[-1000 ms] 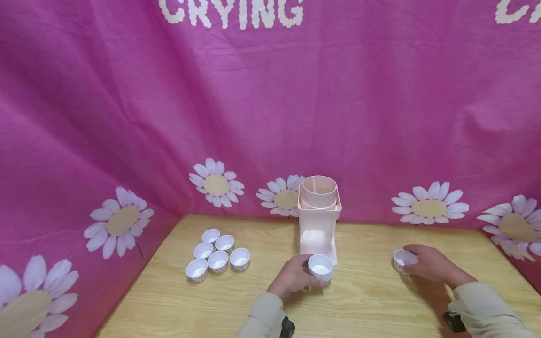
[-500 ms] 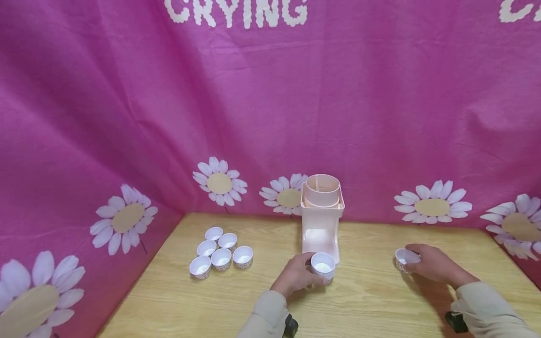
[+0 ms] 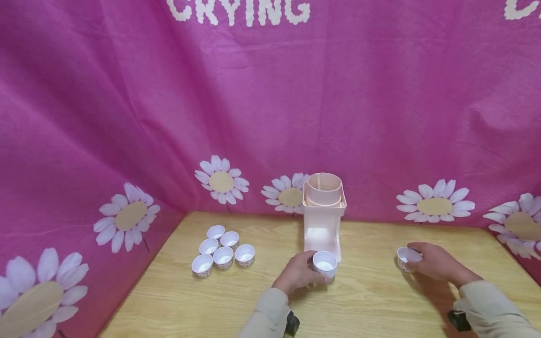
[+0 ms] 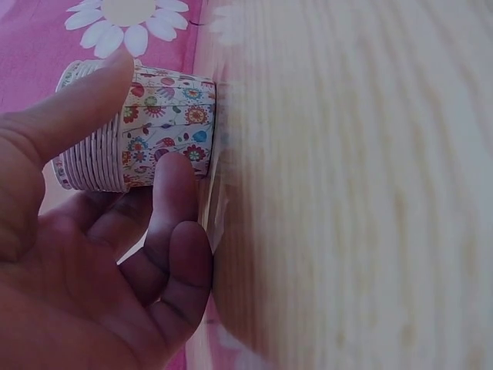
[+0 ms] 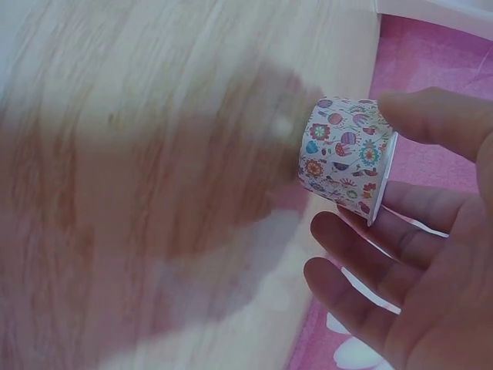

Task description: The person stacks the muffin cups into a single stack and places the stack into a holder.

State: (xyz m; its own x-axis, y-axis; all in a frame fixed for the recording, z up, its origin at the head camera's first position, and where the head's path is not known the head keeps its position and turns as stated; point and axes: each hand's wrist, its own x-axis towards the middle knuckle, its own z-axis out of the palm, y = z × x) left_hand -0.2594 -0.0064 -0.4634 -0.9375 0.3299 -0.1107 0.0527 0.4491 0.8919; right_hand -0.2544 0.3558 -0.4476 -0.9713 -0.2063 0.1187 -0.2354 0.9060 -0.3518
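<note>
My left hand (image 3: 297, 273) grips a stack of nested paper baking cups (image 3: 325, 264) just in front of the pale pink dispenser (image 3: 321, 220). In the left wrist view, the stack's many rims (image 4: 100, 158) show beside thumb and fingers, and flowers and birds pattern the outer cup. Off to the right, my right hand (image 3: 437, 264) holds a single baking cup (image 3: 406, 256) by its rim, between thumb and fingers. That cup (image 5: 339, 154) has the same floral print in the right wrist view; its base is at the tabletop, and I cannot tell whether it touches.
Several separate baking cups (image 3: 223, 256) stand upright in a cluster on the left of the wooden table (image 3: 270, 300). The pink dispenser has a round open top and stands near the table's back edge. A magenta flowered cloth (image 3: 363, 103) hangs behind and at the sides.
The head view has shifted slightly, so everything sits a little further right in it. Both hands keep their hold on the cups, with no clear movement over the table.
</note>
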